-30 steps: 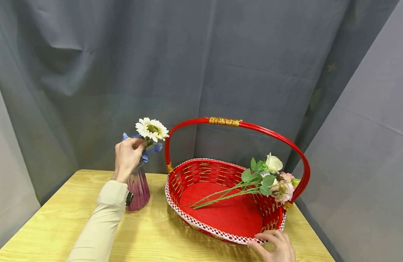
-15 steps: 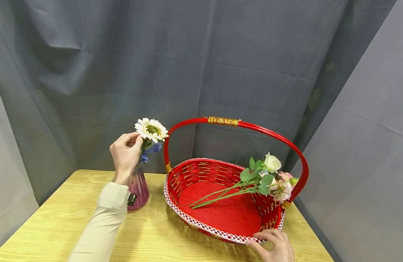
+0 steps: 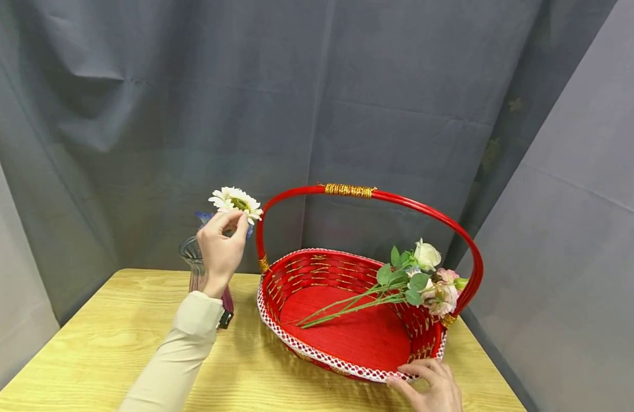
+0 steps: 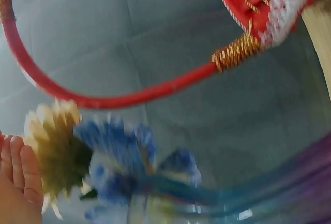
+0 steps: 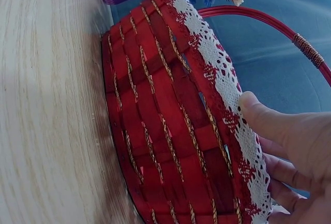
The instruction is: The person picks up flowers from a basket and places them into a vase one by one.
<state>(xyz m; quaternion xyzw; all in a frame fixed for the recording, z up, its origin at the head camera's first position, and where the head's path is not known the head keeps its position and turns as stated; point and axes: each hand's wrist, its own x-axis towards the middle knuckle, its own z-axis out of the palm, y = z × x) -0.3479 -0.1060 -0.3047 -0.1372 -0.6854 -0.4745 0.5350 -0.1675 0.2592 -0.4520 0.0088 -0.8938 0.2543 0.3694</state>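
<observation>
With the left hand (image 3: 221, 246), thumb and finger meet at the lower petals of a white daisy-like flower (image 3: 229, 200). Beside its head in the left wrist view the fingers (image 4: 23, 169) appear, the thumb hidden. A blue flower (image 4: 116, 141) sits just below the daisy. Both stand in a ribbed glass vase (image 3: 192, 254), clear above and purple below, partly behind the hand. The right hand (image 3: 432, 386) grips the lace-trimmed front rim of a red woven basket (image 3: 348, 337), its thumb over the lace in the right wrist view.
A white rose (image 3: 427, 255) and pink flowers (image 3: 443, 297) lie over the basket's right side, green stems crossing its floor. The tall red handle (image 3: 420, 205) arches above. Underneath is a wooden table (image 3: 116, 343), backed by grey curtains (image 3: 234, 114).
The left hand has shifted right along the daisy to its lower petals, uncovering the vase's neck. The daisy has moved only slightly. The right hand keeps its hold on the basket rim.
</observation>
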